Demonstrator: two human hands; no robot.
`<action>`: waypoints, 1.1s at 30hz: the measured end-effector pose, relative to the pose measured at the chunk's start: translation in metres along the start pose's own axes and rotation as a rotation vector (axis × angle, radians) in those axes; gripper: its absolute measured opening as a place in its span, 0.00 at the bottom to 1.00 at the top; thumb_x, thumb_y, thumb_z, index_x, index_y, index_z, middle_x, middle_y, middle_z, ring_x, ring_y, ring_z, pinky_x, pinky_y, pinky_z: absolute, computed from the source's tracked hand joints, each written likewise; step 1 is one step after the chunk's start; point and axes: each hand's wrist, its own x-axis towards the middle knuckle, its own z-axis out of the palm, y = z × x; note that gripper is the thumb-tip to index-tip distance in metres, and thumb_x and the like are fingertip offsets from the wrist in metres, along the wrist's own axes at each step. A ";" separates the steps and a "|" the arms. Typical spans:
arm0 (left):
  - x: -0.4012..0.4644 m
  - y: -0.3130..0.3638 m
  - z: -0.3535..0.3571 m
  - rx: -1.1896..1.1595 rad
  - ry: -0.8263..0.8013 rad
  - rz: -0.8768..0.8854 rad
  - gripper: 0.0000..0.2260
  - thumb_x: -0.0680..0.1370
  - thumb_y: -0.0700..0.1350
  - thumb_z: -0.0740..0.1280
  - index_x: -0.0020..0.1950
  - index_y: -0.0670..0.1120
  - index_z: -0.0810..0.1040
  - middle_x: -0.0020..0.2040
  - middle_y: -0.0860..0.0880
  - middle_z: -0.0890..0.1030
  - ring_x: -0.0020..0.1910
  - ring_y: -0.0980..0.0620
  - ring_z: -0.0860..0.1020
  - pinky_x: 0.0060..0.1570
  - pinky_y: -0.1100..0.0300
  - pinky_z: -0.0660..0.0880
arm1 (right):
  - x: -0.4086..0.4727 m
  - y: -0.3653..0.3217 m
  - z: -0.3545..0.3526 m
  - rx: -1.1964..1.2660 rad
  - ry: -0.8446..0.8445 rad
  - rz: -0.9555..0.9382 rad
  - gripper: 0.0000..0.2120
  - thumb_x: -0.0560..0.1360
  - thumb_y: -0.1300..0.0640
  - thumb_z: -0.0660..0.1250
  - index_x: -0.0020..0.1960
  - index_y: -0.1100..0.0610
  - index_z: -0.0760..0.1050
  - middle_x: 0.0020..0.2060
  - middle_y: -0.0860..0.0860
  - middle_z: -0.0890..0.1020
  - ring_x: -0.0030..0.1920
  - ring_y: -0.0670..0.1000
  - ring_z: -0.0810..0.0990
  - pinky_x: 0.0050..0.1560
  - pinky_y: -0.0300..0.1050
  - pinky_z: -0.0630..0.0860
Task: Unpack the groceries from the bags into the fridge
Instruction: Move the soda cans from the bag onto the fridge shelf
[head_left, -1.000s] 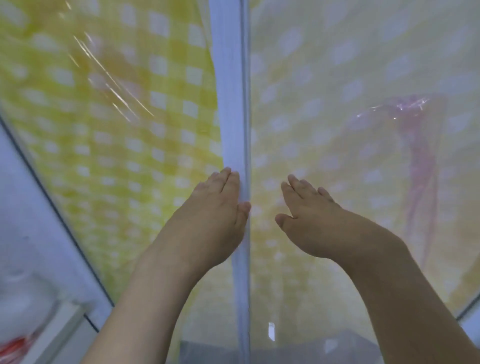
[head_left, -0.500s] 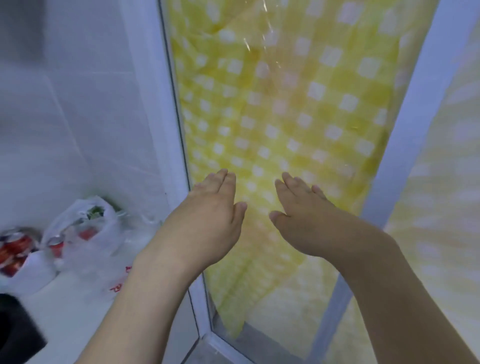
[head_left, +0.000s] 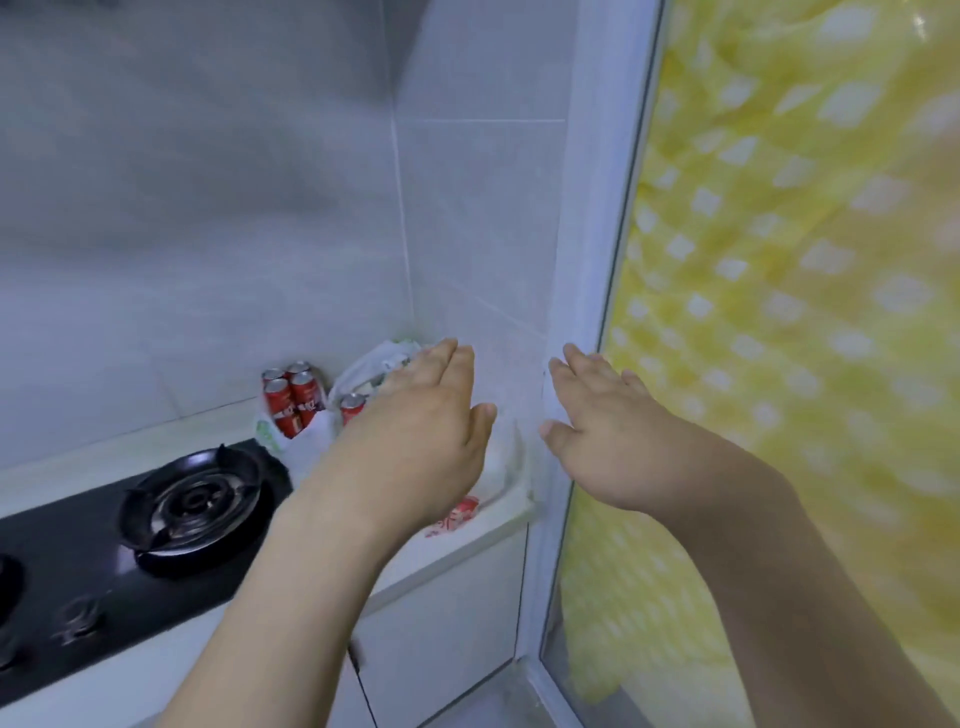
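Bags (head_left: 311, 436) of white plastic sit on the desk (head_left: 467, 540) at frame centre, in the wall corner beside the stove (head_left: 156, 519). Red cans (head_left: 291, 400) stand upright in one bag. Left hand (head_left: 415, 447) is open, palm down, in front of the bags, gripping nothing. Right hand (head_left: 613, 441) is open and empty, before the white frame (head_left: 597, 208) at centre right.

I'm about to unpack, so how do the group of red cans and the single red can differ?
The four red cans stand clustered in an open white bag nearer the black gas hob; the single red can sits apart, partly hidden by the left hand. All appear upright.
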 end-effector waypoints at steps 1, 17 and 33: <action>0.002 -0.006 -0.001 0.002 0.009 -0.030 0.27 0.84 0.53 0.50 0.80 0.45 0.47 0.81 0.49 0.47 0.79 0.52 0.46 0.76 0.58 0.45 | 0.010 -0.003 0.001 -0.006 -0.006 -0.030 0.29 0.84 0.50 0.48 0.80 0.55 0.39 0.78 0.50 0.36 0.78 0.48 0.36 0.76 0.47 0.35; 0.026 -0.088 -0.020 0.050 0.101 -0.392 0.27 0.84 0.52 0.49 0.80 0.45 0.46 0.81 0.50 0.46 0.79 0.54 0.45 0.72 0.63 0.43 | 0.143 -0.070 0.011 -0.005 -0.077 -0.393 0.29 0.84 0.49 0.48 0.80 0.55 0.39 0.79 0.50 0.38 0.78 0.48 0.37 0.75 0.46 0.36; 0.092 -0.238 -0.032 0.076 0.086 -0.438 0.27 0.85 0.52 0.49 0.80 0.45 0.46 0.81 0.49 0.46 0.79 0.53 0.45 0.74 0.60 0.44 | 0.287 -0.160 0.053 0.030 -0.108 -0.431 0.30 0.83 0.50 0.50 0.80 0.53 0.40 0.79 0.49 0.38 0.78 0.48 0.38 0.75 0.45 0.37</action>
